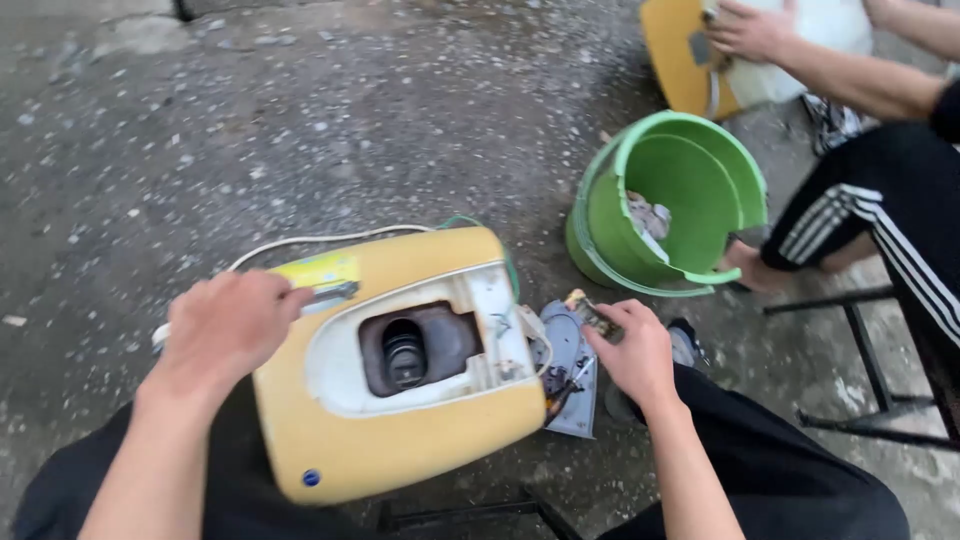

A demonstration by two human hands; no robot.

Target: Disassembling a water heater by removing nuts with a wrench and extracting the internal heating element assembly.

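At about eight o'clock we see the left hand (228, 325) curled shut around a small tool (330, 293) whose metal tip lies against the top of the yellow appliance housing (400, 440) (what kind of tool it is we cannot tell). That housing rests across our lap near the centre, its white inner panel (480, 320) exposed around a dark round opening (405, 355), and a white cord (300, 242) trails from behind it over the concrete floor (300, 120) toward ten o'clock. Just to the right, at five o'clock, the right hand (635, 355) pinches a small flat part (590, 312) between thumb and fingers, above a grey panel (575, 385) on the ground. At two o'clock stands a cracked green bucket (690, 190) holding scraps. Beyond it, at one o'clock, another person's hand (750, 28) grips a second yellow housing (675, 55).
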